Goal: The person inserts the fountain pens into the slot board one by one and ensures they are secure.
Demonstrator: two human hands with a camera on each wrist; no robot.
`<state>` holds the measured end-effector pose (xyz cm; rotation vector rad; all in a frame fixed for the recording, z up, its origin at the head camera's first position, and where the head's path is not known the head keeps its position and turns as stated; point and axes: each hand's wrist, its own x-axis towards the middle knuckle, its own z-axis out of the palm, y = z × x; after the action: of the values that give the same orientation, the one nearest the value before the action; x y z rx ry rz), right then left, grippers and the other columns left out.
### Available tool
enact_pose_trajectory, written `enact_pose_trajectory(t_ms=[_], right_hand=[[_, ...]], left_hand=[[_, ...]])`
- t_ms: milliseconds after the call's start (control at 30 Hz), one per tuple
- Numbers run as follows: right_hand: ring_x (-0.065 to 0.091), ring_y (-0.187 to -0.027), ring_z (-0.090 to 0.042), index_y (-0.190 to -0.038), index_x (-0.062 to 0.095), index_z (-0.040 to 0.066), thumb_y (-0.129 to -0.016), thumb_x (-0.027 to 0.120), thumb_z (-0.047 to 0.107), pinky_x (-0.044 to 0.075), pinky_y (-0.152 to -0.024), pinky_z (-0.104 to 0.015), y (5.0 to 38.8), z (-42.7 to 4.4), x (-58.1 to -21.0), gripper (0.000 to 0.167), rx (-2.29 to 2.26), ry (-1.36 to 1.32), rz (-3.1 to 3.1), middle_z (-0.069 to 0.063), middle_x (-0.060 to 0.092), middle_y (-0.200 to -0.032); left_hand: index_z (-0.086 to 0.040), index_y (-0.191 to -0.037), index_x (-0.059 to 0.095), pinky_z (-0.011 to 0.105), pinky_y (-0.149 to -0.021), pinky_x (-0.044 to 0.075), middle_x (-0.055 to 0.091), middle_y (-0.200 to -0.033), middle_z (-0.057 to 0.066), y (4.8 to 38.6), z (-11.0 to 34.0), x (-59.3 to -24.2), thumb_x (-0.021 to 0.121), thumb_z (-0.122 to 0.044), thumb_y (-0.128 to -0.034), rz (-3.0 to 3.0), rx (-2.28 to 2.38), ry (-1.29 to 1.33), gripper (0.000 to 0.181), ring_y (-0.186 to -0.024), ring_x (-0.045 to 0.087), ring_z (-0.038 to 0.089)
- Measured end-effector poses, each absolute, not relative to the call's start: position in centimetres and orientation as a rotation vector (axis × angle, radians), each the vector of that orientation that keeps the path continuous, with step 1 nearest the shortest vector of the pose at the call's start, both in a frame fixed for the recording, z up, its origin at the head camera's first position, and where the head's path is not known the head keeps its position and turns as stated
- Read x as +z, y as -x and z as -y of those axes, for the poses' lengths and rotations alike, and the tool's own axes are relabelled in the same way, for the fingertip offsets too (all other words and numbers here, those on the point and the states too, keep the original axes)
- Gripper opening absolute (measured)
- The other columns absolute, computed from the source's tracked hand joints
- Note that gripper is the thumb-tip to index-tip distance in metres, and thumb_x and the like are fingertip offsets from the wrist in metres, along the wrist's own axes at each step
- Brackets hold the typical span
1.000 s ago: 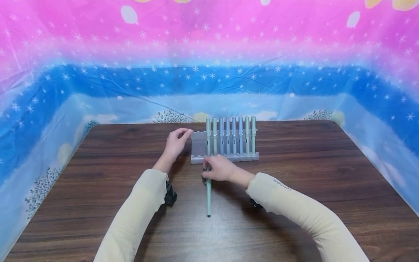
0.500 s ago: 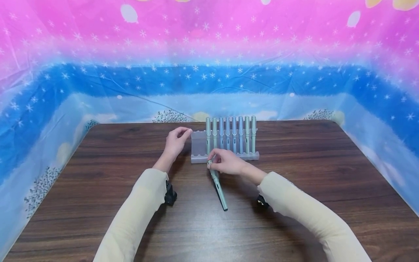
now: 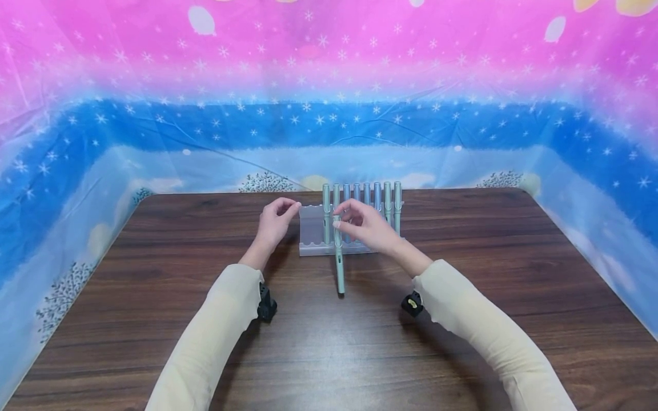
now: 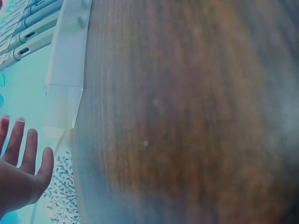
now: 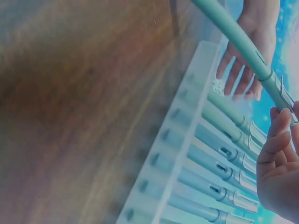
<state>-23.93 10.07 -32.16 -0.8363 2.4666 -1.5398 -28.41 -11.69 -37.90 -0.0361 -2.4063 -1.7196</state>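
My right hand (image 3: 367, 225) pinches a pale green capped pen (image 3: 340, 271) near its clip end, between thumb and fingers. The pen hangs nearly upright in front of a clear plastic pen rack (image 3: 311, 249), its lower end above the table. In the right wrist view the same pen (image 5: 238, 39) slants across the top of the rack. At the rack's upper left corner my left hand (image 3: 275, 220) pinches the edge with thumb and forefinger. Its other fingers spread loosely in the left wrist view. Several green and blue pens (image 3: 326, 214) stand upright in the rack.
The rack stands toward the back of a dark wooden table (image 3: 169, 274). Slots at its left end hold no pens. A pink and blue snowflake cloth (image 3: 247, 125) hangs around the table's back and sides.
My right hand has lifted the green pen and moved it up toward the rack. The pen's lower end swung right, then rose. My left hand has stayed at the rack corner.
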Motion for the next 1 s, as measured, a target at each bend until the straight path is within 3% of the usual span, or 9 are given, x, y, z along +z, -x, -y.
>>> enact_pose_trajectory(t_ms=[167, 467, 833, 1000], right_hand=[[0.053, -0.056, -0.021, -0.107, 0.050, -0.002, -0.086, 0.055, 0.007, 0.046, -0.050, -0.033, 23.6, -9.9, -30.4, 0.023, -1.527, 0.818, -2.540, -0.016, 0.059, -0.092], [0.056, -0.069, -0.022, -0.108, 0.051, -0.001, -0.087, 0.056, 0.008, 0.047, -0.060, -0.036, 24.1, -9.3, -28.6, 0.024, -1.555, 0.797, -2.654, -0.015, 0.059, -0.097], [0.052, -0.059, -0.031, -0.108, 0.052, 0.008, -0.088, 0.056, 0.018, 0.043, -0.047, -0.031, 27.6, -9.3, -30.3, 0.023, -1.680, 0.906, -2.676, -0.007, 0.061, -0.093], [0.050, -0.053, -0.022, -0.108, 0.052, 0.008, -0.087, 0.056, 0.019, 0.041, -0.045, -0.030, 28.0, -8.9, -30.3, 0.023, -1.630, 0.997, -2.768, -0.002, 0.060, -0.092]], left_hand=[[-0.003, -0.095, 0.060, 0.032, -0.077, 0.040, 0.057, -0.092, 0.009, 28.4, 11.8, -38.0, 0.057, -0.027, -0.0866, 2.405, -1.738, 0.038, 0.025, -0.087, 0.050, 0.020], [-0.003, -0.095, 0.060, 0.031, -0.073, 0.040, 0.057, -0.091, 0.009, 28.4, 11.7, -38.0, 0.056, -0.026, -0.0870, 2.395, -1.773, 0.041, 0.024, -0.085, 0.050, 0.019], [-0.003, -0.096, 0.059, 0.031, -0.073, 0.041, 0.057, -0.093, 0.009, 28.3, 11.6, -38.0, 0.056, -0.026, -0.0873, 2.407, -1.785, 0.033, 0.025, -0.086, 0.050, 0.019], [-0.003, -0.096, 0.059, 0.030, -0.072, 0.041, 0.056, -0.092, 0.008, 28.4, 11.7, -37.9, 0.056, -0.026, -0.0872, 2.397, -1.790, 0.035, 0.025, -0.084, 0.049, 0.019]])
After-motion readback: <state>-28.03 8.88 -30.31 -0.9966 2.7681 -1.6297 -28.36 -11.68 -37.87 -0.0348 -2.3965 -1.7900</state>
